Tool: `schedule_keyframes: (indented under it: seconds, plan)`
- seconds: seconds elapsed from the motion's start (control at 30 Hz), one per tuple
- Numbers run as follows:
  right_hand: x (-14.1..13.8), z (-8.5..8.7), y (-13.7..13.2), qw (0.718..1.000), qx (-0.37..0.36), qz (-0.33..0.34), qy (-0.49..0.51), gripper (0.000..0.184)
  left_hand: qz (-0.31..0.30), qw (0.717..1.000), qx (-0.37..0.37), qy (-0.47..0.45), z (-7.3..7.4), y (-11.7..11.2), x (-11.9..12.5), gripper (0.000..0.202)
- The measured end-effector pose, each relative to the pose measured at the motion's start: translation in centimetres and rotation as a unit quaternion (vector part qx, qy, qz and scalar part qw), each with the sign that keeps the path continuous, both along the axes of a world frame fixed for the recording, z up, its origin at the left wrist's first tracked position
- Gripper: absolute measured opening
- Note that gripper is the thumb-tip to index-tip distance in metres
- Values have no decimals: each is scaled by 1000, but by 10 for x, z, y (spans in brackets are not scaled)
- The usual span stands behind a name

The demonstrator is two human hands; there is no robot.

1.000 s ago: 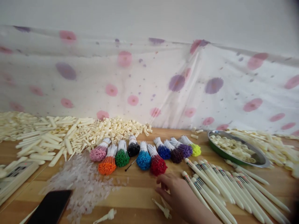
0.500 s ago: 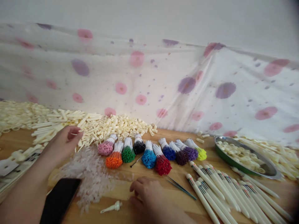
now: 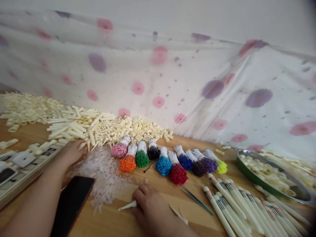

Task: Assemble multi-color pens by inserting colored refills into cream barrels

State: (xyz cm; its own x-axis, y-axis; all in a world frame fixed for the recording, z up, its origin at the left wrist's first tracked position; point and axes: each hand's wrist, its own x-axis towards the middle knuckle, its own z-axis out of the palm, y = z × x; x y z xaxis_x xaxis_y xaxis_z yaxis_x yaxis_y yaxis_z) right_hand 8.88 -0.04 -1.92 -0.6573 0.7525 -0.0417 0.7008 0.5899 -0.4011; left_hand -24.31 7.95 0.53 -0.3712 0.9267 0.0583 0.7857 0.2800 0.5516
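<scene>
My left hand is at the near edge of a heap of cream plastic pen parts, fingers bent and pressed together by a small cream piece. What they pinch is unclear. Low on the wooden table, my right hand has its fingers curled over the wide end of a cream pointed pen tip. The narrow end points left. Thin cream pieces lie just right of that hand. Between the hands spreads a pile of small translucent sleeves.
Bundled refills with coloured ends, such as red and orange, stand mid-table. Tweezers, multicolour pens and a green-sided metal tray lie rightward. A black phone and power strip are left.
My left hand has come down to the edge of the cream heap. My right hand has moved onto the pen tip, which lay apart from it before. The view has shifted slightly.
</scene>
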Motion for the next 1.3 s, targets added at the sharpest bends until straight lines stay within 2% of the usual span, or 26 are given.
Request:
schedule_keyframes:
  seconds: [0.1,0.27,0.37,0.47,0.57,0.67,0.8,0.93,1.0,1.07,1.13,1.3]
  plan:
    - [5,-3,-1,1000,-12,-11,25,13,-11,1000,-7,8,-3,-6,2,30]
    - [10,12,-1,998,-40,-33,26,13,7,1000,-6,-20,4,-5,0,29]
    - [11,17,0,998,-44,-50,18,14,8,998,14,-56,15,-4,3,19]
    - [12,13,3,998,-15,-59,-9,13,-10,995,20,-101,29,-8,13,13]
    - [15,11,7,997,15,-63,-36,12,-54,987,9,-154,46,-16,33,21]
    - [22,22,17,996,39,-78,-29,18,-118,969,-13,-215,60,-25,59,26]
    - [25,48,48,990,93,-107,-15,14,-193,939,-35,-282,68,-32,92,25]
    - [4,67,106,984,127,-118,-31,17,-238,860,-83,-444,62,-30,106,31]
    - [-12,69,138,981,140,-124,-42,24,-249,839,-97,-474,57,-29,107,41]
    - [-30,68,164,979,147,-126,-55,27,-252,838,-104,-473,53,-28,107,45]
    - [-47,63,180,979,153,-114,-65,29,-247,844,-107,-463,48,-27,110,41]
    - [-76,45,193,980,153,-93,-84,30,-248,876,-106,-400,39,-27,131,29]
